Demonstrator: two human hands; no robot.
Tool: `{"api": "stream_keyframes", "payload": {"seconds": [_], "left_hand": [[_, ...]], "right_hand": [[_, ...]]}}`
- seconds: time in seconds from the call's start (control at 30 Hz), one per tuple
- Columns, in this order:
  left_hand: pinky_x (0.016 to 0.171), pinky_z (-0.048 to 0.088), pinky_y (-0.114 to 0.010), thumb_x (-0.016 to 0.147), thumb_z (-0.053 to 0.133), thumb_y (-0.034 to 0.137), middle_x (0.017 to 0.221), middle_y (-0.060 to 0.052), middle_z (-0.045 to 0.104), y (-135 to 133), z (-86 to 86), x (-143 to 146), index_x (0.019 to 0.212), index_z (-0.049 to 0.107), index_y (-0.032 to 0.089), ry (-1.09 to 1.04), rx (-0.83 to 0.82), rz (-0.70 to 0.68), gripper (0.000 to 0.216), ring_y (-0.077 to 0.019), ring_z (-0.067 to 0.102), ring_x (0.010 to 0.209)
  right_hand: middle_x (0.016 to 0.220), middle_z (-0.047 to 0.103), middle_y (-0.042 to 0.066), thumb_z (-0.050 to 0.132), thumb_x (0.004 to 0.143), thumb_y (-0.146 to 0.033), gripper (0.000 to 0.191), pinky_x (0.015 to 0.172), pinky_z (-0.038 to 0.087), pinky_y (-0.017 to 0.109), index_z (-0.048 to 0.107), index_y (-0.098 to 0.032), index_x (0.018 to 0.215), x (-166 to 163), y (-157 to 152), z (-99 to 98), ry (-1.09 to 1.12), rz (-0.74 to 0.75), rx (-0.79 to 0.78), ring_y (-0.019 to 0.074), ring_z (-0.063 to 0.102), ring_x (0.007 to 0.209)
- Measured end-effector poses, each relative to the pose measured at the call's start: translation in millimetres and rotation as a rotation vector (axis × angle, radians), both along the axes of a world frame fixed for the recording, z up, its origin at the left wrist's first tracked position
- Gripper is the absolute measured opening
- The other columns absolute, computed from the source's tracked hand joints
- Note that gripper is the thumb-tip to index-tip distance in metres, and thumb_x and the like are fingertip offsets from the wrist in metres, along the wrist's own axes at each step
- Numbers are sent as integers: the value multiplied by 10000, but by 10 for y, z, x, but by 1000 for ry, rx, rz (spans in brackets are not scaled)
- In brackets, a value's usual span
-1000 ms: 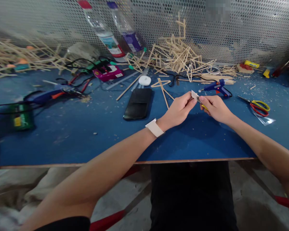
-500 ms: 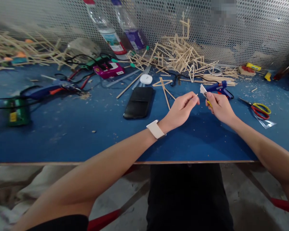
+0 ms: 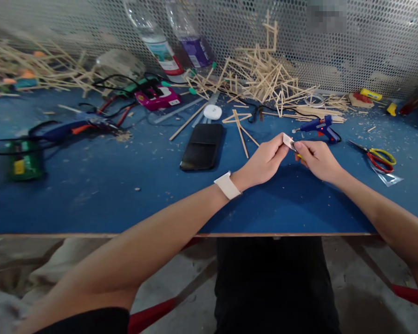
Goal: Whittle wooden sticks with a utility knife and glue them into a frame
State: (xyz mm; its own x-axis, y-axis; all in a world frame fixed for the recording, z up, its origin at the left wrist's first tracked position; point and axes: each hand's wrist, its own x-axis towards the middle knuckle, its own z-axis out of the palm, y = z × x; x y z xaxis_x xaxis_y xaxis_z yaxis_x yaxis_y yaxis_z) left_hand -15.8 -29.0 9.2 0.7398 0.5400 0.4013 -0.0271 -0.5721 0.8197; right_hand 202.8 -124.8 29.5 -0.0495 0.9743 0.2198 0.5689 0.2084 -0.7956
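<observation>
My right hand (image 3: 317, 160) is closed around a utility knife (image 3: 288, 141), its yellow handle mostly hidden by the fingers. The broad blade points left and meets the fingertips of my left hand (image 3: 264, 162). Those fingers are pinched on a thin wooden stick, of which only a tiny end shows by the blade. Just beyond the hands lies a blue glue gun (image 3: 316, 126). Several joined wooden sticks (image 3: 242, 132) rest on the blue table (image 3: 181, 199), to the left of my left hand.
A black phone (image 3: 202, 146) and white earbud case (image 3: 212, 112) lie left of centre. Scissors (image 3: 379, 157) and a clear set square (image 3: 390, 178) are at right. A stick pile (image 3: 264, 81) and bottles (image 3: 163, 55) stand against the perforated metal wall. Cables and pliers lie left.
The knife has moved left and down, from apart from the left hand to against its fingertips and the stick. The left hand has stayed nearly in place.
</observation>
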Motion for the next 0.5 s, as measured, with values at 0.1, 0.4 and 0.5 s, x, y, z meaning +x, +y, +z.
{"api": "stream_keyframes", "payload": {"seconds": [0.1, 0.4, 0.5], "left_hand": [[675, 446, -347, 1298, 522, 381, 837, 14, 597, 11, 13, -12, 1094, 533, 267, 26, 29, -24, 233, -184, 578, 729], [744, 473, -361, 1284, 545, 369, 880, -7, 677, 18, 14, 20, 1031, 525, 261, 10, 105, 34, 276, -199, 627, 779], [746, 472, -361, 1277, 562, 347, 868, -1, 655, 6, 4, 39, 1000, 516, 261, -16, 110, 61, 294, -198, 606, 783]], "right_hand": [[635, 566, -10, 437, 1132, -1088, 916, 643, 368, 367, 666, -252, 838, 4, 4, -1, 29, 7, -19, 166, 507, 606], [614, 560, -14, 429, 1099, -1125, 945, 619, 379, 360, 658, -254, 811, -31, 7, -36, 43, -44, -22, 161, 500, 566], [617, 571, -6, 418, 1074, -1152, 962, 620, 385, 363, 645, -258, 799, -46, 8, -40, 39, -68, -16, 168, 515, 573]]}}
